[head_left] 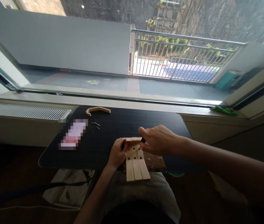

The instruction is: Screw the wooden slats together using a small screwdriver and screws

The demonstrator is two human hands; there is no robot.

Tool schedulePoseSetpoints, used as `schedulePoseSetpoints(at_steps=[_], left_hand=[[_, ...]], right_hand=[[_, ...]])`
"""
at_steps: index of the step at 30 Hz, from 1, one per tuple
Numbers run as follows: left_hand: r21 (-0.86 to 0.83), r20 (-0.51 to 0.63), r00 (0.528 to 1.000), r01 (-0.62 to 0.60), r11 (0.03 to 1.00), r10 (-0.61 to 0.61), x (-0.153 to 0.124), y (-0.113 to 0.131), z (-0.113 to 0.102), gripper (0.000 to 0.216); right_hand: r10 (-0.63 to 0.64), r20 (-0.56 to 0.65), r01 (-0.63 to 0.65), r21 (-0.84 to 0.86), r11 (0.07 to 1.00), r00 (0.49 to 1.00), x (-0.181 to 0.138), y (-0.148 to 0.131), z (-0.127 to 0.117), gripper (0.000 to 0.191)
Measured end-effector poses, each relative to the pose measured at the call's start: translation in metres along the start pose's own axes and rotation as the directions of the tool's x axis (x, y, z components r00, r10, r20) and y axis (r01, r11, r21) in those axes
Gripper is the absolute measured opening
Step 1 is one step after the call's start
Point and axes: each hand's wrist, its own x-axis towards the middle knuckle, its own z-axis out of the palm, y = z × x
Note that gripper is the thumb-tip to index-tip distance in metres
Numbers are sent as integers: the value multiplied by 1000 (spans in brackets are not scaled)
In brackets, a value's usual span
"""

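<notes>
A small wooden piece made of joined pale slats [134, 169] lies at the table's near edge, with rows of dark round holes or screw heads across it. My left hand [118, 152] is closed around its left edge. Above its right side, my right hand [158, 140] is wrapped around a dark-handled screwdriver [143, 140], whose tip points down at a spot in the upper row. Fingers hide most of the tool. Under the slats, partly covered, is a brown patterned block or pad [154, 161].
On the black table [118, 124] lie a curved wooden part [99, 109], a few small screws [96, 124] and a blurred pinkish sheet [74, 133]. A radiator [24, 111] and a window sill with a green cloth [224, 111] border the table's far side.
</notes>
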Motion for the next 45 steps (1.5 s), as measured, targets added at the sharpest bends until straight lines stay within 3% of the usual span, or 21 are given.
schedulePoseSetpoints(at_steps=[4,8,14,20,25,32,45], left_hand=[[-4,-1,1000,2,1000,-2,0,1,0,17],[-7,-3,1000,-5,1000,5,1,1,-1,17],[-5,-14,1000,-8,1000,8,1,1,-1,15],[-2,-19,1000,-4,1000,4,0,1,-1,15],[-10,-2,1000,-10,1000,10,1,0,0,17],[-5,1,1000,5,1000,-5,1,1,-1,18],[-10,-5,1000,-15,1000,15,1,2,-1,16]], right_hand=[[-103,53,101,41,994,993,-5,6,-3,19],[-162,88,156,70,985,983,-5,10,-7,21],[-261,96,258,43,965,961,-2,12,-4,19],[-335,130,348,-92,933,933,6,7,-1,21],[-395,152,407,-57,912,906,14,2,-2,22],[-345,240,351,15,936,908,23,2,-2,21],[-274,179,229,236,944,945,27,8,-4,20]])
